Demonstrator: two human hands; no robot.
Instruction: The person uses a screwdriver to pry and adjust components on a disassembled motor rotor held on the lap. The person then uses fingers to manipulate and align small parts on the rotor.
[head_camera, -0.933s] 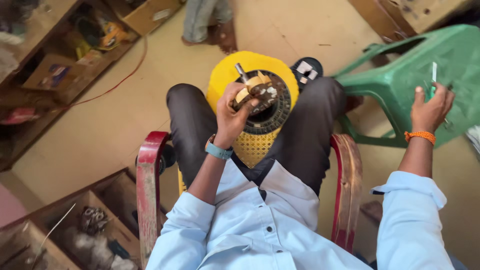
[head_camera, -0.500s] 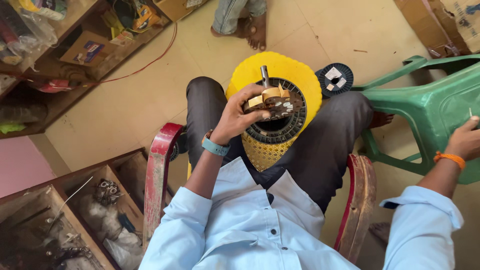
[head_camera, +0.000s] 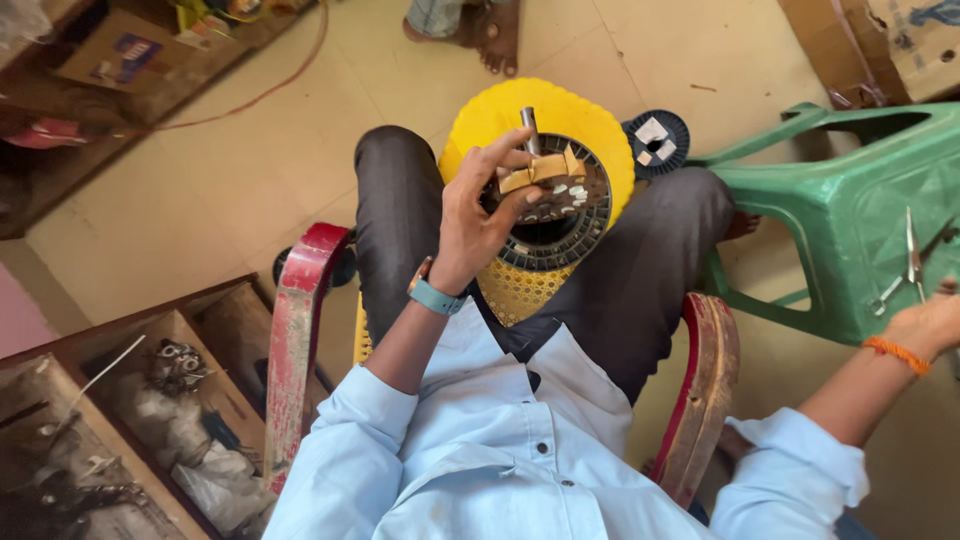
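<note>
Left hand (head_camera: 480, 225) grips a round motor winding core (head_camera: 550, 205) at frame centre, over a yellow disc (head_camera: 600, 130) on the lap.
Right hand (head_camera: 930, 322), cut off at the right edge, rests on a green plastic stool (head_camera: 850, 215) by pliers (head_camera: 908, 262); its grip cannot be told. Lower left, wooden compartments (head_camera: 120, 420) hold dusty, indistinct parts. A small black spool (head_camera: 657, 142) lies on the floor.

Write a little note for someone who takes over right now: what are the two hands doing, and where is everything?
Left hand: grips the round motor stator, with its metal shaft up, on the yellow perforated disc in the lap.
Right hand: reaching to the green plastic stool, beside the metal tool lying there; whether it touches is unclear.
A black spool lies on the floor by the knee.
Done: stator steadied. Left: tool not yet picked up.
</note>
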